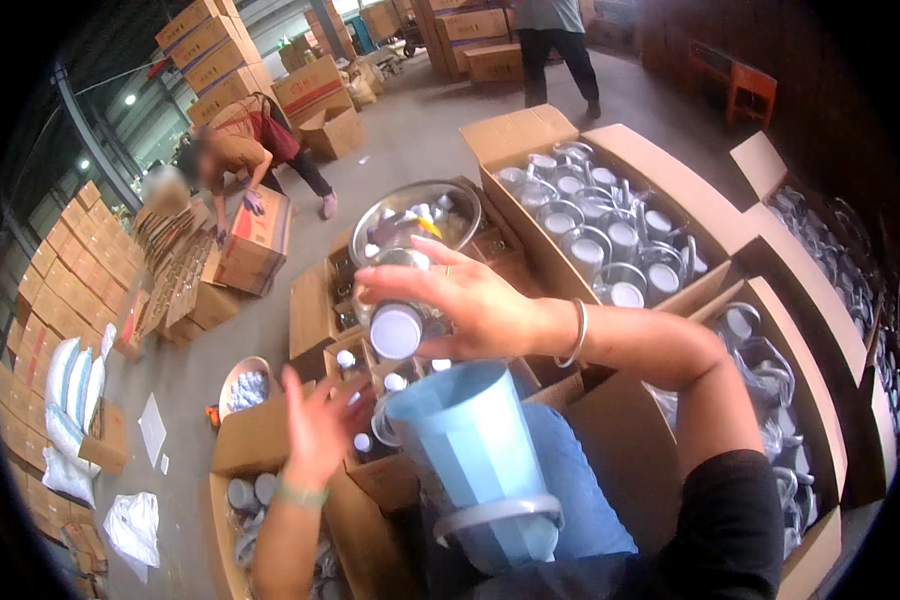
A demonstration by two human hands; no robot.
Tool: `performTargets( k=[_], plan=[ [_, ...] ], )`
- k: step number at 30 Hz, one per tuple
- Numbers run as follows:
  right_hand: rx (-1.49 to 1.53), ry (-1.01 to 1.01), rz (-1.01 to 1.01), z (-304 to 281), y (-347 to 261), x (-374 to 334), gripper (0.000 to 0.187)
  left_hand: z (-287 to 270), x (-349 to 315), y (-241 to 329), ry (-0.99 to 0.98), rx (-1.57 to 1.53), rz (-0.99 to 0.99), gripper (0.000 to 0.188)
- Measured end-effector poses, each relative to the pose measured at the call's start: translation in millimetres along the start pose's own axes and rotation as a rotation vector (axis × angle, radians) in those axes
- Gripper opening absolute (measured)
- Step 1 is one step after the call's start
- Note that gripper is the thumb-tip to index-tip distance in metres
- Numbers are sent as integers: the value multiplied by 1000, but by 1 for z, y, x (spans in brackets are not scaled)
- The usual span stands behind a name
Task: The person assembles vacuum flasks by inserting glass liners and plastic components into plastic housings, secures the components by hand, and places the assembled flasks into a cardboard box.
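My right hand (470, 305) grips a clear glass jar with a round greyish-white lid (397, 331), tilted so that the lid points toward me. Lower left of it, my left hand (318, 425) is raised with its fingers apart, holding nothing. Below both hands a divided cardboard box (380, 480) holds several glass vessels with white caps (394, 382). A light-blue plastic tub (470, 430) leans close to my lap, just under my right hand. Beyond the jar, a round metal bowl (362, 232) contains small mixed pieces, one of them yellow.
An open carton of grey-lidded glass jugs (585, 240) stands right of the bowl, with more filled cartons (760, 400) farther right. Another open carton (260, 440) sits at my left. Across the floor, a person (240, 150) bends over a cardboard box (255, 240); another stands (555, 50) at the back.
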State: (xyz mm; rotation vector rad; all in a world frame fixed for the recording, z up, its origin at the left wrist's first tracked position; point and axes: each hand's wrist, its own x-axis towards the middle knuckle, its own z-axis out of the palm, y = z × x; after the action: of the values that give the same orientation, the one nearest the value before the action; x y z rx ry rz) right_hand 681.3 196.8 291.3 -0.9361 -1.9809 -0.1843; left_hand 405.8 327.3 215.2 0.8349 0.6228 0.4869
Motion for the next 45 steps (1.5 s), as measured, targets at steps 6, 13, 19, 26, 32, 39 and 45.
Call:
performTargets(
  k=[6, 13, 19, 26, 32, 39, 45],
  plan=[
    [49, -362, -146, -20, -15, -3, 68, 81, 106, 8, -559, -176, 190, 75],
    [373, 116, 637, -63, 44, 9, 85, 101, 93, -6, -558, -88, 120, 62],
    [727, -130, 866, -54, 77, -15, 115, 58, 66, -37, -501, 585, 428, 69],
    [862, -557, 802, -16, 17, -9, 93, 16, 36, -51, -307, -48, 251, 73],
    [962, -869, 767, -18, 31, -17, 62, -35, 3, -114, -201, 58, 57, 57],
    [307, -1287, 653, -13, 5, 12, 57, -113, 5, -194, 175, 537, 191, 35],
    [364, -1242, 659, 8, -7, 11, 45, -151, 84, -168, 806, 1306, 718, 35]
  ],
)
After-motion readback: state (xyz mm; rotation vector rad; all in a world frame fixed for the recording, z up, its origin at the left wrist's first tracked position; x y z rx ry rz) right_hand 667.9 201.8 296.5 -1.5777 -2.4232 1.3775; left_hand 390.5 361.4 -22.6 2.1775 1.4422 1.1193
